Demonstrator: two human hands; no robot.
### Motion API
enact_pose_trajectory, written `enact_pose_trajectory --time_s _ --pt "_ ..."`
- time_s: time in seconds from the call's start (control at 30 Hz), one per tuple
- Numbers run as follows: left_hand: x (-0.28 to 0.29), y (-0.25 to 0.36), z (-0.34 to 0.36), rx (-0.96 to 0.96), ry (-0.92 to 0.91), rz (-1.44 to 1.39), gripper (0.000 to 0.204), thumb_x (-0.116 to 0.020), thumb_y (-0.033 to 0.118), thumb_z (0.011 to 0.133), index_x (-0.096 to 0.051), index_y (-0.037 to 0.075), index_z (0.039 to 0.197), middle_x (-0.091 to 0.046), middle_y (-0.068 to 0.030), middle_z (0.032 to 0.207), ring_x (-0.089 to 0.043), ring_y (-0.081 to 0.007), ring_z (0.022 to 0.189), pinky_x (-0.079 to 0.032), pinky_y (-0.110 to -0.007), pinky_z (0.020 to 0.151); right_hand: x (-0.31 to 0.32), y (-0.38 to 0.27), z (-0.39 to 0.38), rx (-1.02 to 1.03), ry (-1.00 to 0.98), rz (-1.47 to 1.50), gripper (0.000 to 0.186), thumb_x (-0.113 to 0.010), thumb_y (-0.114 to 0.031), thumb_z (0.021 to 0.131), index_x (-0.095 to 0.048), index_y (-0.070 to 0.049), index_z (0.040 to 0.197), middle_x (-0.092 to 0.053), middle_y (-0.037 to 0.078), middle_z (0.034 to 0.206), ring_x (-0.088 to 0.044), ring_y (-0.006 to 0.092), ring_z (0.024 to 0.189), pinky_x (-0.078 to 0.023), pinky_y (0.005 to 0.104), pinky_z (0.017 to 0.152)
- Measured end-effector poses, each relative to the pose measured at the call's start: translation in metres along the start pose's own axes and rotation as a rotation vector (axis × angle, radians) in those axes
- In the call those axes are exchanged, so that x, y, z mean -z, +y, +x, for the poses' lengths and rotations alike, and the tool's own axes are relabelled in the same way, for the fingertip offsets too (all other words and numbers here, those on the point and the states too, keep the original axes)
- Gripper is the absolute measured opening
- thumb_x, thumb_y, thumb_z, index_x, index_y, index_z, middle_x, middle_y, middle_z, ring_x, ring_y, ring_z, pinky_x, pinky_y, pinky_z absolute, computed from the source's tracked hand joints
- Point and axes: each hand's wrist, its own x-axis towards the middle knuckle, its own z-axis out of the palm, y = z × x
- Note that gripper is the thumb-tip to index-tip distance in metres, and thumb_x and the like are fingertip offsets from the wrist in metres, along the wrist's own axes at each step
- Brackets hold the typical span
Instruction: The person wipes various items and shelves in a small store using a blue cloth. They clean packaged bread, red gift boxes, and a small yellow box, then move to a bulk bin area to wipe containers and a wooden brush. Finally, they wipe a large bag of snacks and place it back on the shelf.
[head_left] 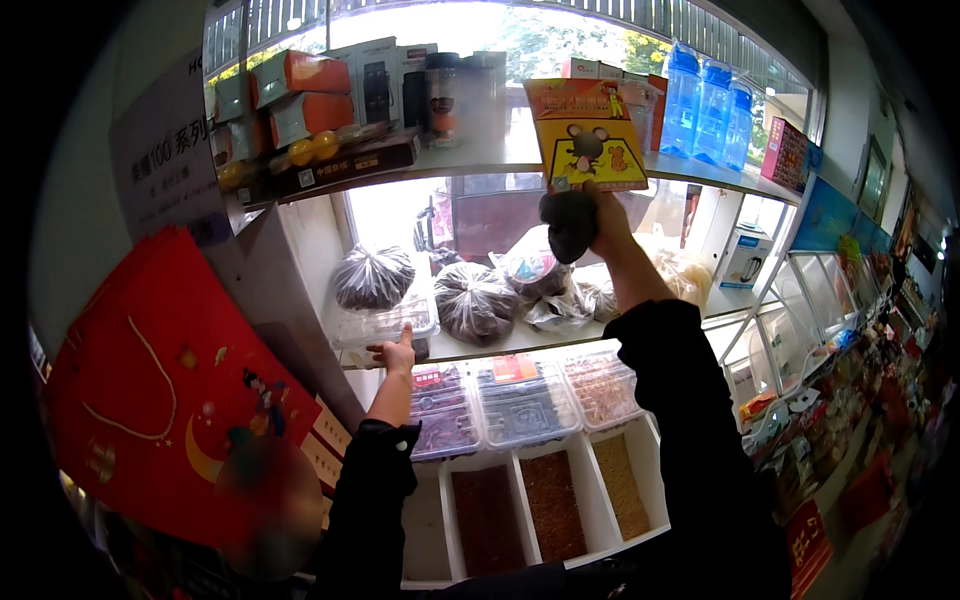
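Observation:
My right hand (608,228) is raised to the upper shelf's edge, its fingers closed round a bunched dark cloth (568,226). Just above it stands a yellow-and-orange packet (592,140) with a cartoon mouse; my fingertips meet its lower edge, and I cannot tell whether they grip it. Lower and to the left, my left hand (394,352) grips the front of a clear plastic container (385,322) on the middle shelf, thumb up and fingers curled. A tied bag of dark goods (374,278) sits on that container.
More tied bags (476,302) line the middle shelf. Below are lidded clear boxes (525,400) and white bins (590,490) of granular goods. Boxes (305,80) and blue bottles (712,110) stand on the upper shelf (480,157). A red gift bag (150,370) hangs at left.

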Motion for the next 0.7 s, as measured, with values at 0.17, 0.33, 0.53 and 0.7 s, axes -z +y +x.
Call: enact_pose_trajectory --time_s 0.17,0.33,0.53,0.7 --pt "0.026 -0.021 0.032 0.073 -0.113 -0.29 0.109 -0.066 0.053 0.077 0.002 -0.003 0.142 -0.017 -0.0194 0.145 -0.026 -0.0353 0.13 -0.027 -0.051 0.101 -0.024 0.002 -0.072 -0.051 -0.104 0.086 0.03 -0.05 -0.022 0.093 -0.048 -0.003 0.117 -0.061 0.009 0.104 -0.061 0.0216 0.094 -0.051 0.035 0.083" --pt "0.015 -0.012 -0.097 -0.08 -0.521 -0.496 0.083 -0.064 0.038 0.085 -0.017 0.0 0.141 -0.038 -0.0141 0.134 -0.042 -0.0263 0.117 -0.037 -0.048 0.093 -0.003 -0.003 -0.142 -0.091 -0.047 0.066 0.03 -0.058 -0.025 0.089 -0.053 -0.002 0.107 -0.06 0.008 0.093 -0.061 0.0187 0.083 -0.052 0.0326 0.074" --pt "0.037 0.137 -0.274 -0.652 -0.788 -0.473 0.053 -0.06 0.023 0.089 -0.035 -0.004 0.127 -0.057 -0.0135 0.111 -0.055 -0.0176 0.099 -0.046 -0.028 0.082 0.005 0.007 -0.248 -0.239 -0.139 0.044 0.03 -0.05 -0.021 0.094 -0.049 -0.003 0.118 -0.06 0.009 0.107 -0.061 0.0171 0.093 -0.05 0.0303 0.081" --pt "0.048 0.183 -0.328 -0.712 -0.918 -0.08 0.033 -0.062 0.018 0.088 -0.054 -0.002 0.113 -0.063 -0.0081 0.099 -0.059 -0.0132 0.089 -0.05 -0.029 0.075 0.043 -0.014 -0.288 -0.36 -0.114 -0.103 0.027 -0.049 -0.02 0.095 -0.053 -0.001 0.114 -0.062 0.008 0.104 -0.061 0.0142 0.089 -0.05 0.027 0.078"
